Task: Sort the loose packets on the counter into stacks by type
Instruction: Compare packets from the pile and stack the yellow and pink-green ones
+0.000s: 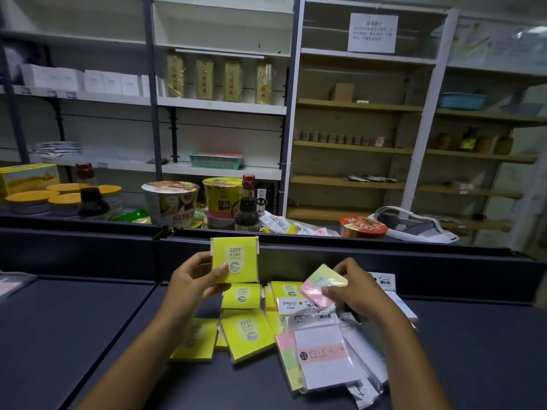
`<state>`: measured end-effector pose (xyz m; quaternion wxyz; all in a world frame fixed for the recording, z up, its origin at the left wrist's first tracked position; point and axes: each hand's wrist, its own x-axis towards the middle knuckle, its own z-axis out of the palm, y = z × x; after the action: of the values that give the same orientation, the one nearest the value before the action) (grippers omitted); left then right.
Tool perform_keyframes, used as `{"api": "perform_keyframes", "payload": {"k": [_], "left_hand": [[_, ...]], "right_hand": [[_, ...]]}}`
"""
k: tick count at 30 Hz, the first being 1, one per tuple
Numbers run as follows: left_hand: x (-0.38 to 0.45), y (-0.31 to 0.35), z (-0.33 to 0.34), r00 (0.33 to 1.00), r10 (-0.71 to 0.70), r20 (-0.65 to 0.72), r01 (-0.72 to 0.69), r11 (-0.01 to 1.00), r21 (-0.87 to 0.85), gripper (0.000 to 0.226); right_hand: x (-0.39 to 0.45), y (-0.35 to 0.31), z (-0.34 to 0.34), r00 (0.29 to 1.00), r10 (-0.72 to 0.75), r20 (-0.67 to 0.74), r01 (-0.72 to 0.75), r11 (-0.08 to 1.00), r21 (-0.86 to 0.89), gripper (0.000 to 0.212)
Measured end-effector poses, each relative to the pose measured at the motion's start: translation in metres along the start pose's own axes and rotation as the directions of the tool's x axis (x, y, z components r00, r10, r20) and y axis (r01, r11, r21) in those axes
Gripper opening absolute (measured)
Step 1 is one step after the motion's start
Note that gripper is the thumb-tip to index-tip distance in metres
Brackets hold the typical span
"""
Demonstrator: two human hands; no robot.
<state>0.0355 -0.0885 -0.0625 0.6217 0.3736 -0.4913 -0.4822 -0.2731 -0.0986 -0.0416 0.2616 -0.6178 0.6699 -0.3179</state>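
Counter (88, 321): dark, packets (248, 332) scattered | shelves (222, 105) behind, sparsely stocked

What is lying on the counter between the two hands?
In the head view, below the gap between the left hand and right hand, yellow 2207 packets and white packets lie on the counter.

Noodle cups (171, 202), soy sauce bottle (247, 206), orange-lidded jars (31, 201), green basket (215, 161) on shelf, paper notice (372, 32), blue basket (461, 100)
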Motion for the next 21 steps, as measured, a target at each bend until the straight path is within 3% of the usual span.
{"api": "perform_keyframes", "payload": {"k": [7, 12, 21], "left_hand": [[-0.019, 0.005, -0.009, 0.994, 0.026, -0.108, -0.028, 0.999, -0.016, 0.026], [-0.043, 0.009, -0.019, 0.98, 0.031, -0.196, -0.048, 0.995, -0.083, 0.021], [-0.136, 0.048, -0.071, 0.918, 0.175, -0.356, -0.194, 0.981, -0.017, 0.047]], "right_hand": [[-0.005, -0.018, 0.004, 0.966, -0.102, -0.237, 0.175, 0.932, 0.316, 0.03], [-0.035, -0.038, 0.028, 0.973, -0.102, -0.206, 0.211, 0.753, 0.623, 0.029], [-0.138, -0.088, 0.083, 0.957, -0.224, -0.185, 0.287, 0.625, 0.726, 0.038]]}}
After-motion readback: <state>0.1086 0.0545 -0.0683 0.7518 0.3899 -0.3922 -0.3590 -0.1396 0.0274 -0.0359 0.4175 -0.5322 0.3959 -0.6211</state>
